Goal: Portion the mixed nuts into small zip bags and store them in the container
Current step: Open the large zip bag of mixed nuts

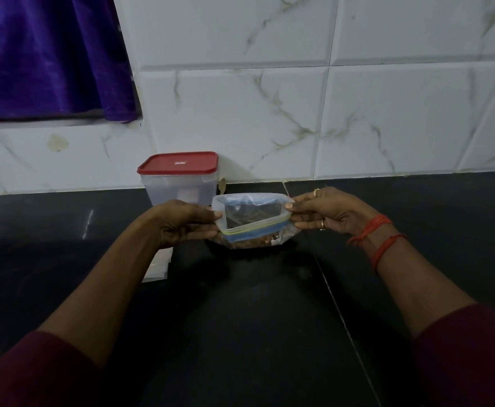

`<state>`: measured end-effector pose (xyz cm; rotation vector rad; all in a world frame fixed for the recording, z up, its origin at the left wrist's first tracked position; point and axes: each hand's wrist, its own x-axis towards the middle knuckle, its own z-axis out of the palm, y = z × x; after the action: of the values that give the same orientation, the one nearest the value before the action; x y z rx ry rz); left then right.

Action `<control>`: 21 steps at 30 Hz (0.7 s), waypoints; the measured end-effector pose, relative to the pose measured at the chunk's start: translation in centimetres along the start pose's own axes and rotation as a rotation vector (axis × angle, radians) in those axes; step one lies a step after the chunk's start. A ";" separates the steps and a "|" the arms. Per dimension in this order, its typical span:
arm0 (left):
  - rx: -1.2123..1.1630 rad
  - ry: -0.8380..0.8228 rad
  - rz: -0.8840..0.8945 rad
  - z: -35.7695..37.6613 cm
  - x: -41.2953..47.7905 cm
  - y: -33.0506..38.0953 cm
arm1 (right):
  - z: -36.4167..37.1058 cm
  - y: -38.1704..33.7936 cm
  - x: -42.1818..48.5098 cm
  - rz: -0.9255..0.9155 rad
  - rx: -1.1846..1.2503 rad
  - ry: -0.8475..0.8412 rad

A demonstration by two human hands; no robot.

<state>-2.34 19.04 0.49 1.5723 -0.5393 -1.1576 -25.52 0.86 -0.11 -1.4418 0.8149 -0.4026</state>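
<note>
- Now the zip bag [253, 218] is held up over the dark counter [269, 318], just in front of the container [178, 186], with its mouth stretched open.
- The left hand [181, 221] is clamped on the left edge of the mouth, thumb against fingers; the right hand [325, 212] is pinched on the right edge the same way.
- A spill is to be feared: with the mouth gaping, the nuts [255, 243] could be tipped out if one pinch is lost or the bag is tilted.
- A poor seal could be made if the coloured zip strip [255, 229] is pressed together crooked or only partway.
- The red lid [178, 163] is seen shut on the container, so a hand would have to be freed, and an unsealed bag could sag meanwhile.
- Only a brown sliver of nuts is shown below the strip; the portion cannot be judged.
- Nothing sure can be made out through the container's cloudy wall.
- A white sheet or stack [158, 267] is half covered by the left wrist; spare bags or paper, it cannot be told.
</note>
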 end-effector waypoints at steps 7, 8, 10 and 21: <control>-0.385 -0.054 -0.014 0.7 0.6 -0.5 | 0.8 0.1 0.3 0.045 0.325 0.048; -0.425 -0.063 -0.011 0.7 0.6 -0.5 | 0.9 0.1 0.3 0.048 0.379 0.060; -0.505 -0.088 0.004 0.8 0.7 -0.6 | 0.8 0.3 0.3 0.080 0.445 0.057; -0.792 -0.118 0.067 1.5 1.0 -1.0 | 1.3 0.1 0.4 0.071 0.866 0.126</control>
<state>-3.40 17.84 -0.75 0.8033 -0.1602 -1.2130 -24.35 1.54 -0.44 -0.5838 0.6611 -0.6918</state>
